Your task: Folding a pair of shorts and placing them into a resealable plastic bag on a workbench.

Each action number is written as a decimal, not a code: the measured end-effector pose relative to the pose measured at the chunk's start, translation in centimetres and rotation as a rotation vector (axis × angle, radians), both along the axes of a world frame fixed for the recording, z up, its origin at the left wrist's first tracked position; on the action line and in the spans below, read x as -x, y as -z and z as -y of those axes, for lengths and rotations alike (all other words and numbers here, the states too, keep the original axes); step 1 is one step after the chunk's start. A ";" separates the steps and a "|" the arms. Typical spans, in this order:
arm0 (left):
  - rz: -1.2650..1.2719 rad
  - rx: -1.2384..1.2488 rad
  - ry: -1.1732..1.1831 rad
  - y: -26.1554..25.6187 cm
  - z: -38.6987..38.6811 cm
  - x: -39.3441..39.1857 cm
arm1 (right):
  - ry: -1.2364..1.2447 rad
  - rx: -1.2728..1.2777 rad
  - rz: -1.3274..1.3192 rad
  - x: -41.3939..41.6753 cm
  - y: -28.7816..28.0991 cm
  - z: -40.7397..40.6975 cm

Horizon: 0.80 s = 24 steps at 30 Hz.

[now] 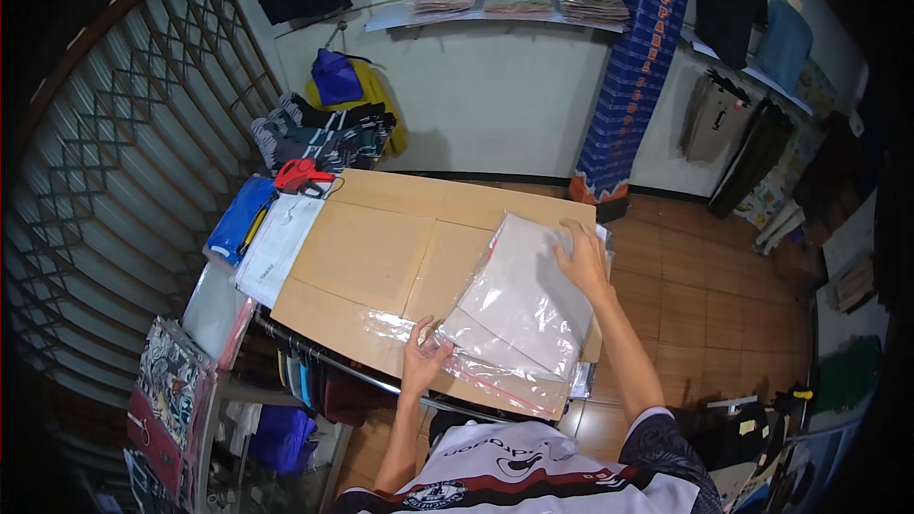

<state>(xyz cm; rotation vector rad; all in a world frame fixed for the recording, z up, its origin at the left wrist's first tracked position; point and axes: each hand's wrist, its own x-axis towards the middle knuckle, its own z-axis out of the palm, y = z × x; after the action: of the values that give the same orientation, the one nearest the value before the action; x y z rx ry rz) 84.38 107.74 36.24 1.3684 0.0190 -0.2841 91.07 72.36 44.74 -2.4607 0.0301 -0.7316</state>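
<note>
A folded light-beige garment (528, 293) lies in a clear plastic bag (507, 380) on the right half of a flattened cardboard sheet (371, 250). The bag's flap, with a red strip along it, points toward my body. Between thumb and fingers, my left hand (426, 360) holds the bag's near left corner. My right hand (584, 260) is over the far right side of the bag, thumb and fingers apart; whether the fingertips press on the plastic is hard to tell.
Left of the cardboard are a red-and-black price label gun (303, 177), white packaged clothing (282, 250) and a blue package (241, 218). Hanging clothes (307, 378) are under the table's near edge. A blue column (632, 86) rises beyond the table; a metal folding gate (136, 157) stands left.
</note>
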 end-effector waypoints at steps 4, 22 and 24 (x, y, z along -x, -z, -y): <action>0.138 -0.181 0.033 0.1 -1.1 0.7 | 0.018 -0.118 -0.076 4.1 2.9 -2.7; 0.156 -0.334 0.419 -0.2 0.6 -3.3 | 0.504 -0.325 -0.214 23.6 4.8 -11.4; 0.125 -0.347 0.432 -0.1 0.2 -3.3 | 0.523 -0.377 -0.226 23.3 4.4 -11.5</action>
<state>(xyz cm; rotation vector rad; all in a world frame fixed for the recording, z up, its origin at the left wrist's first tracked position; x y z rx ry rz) 87.73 107.51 36.35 1.7288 -0.3493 -0.5753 67.73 83.88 40.35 -2.1625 0.8439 -0.5810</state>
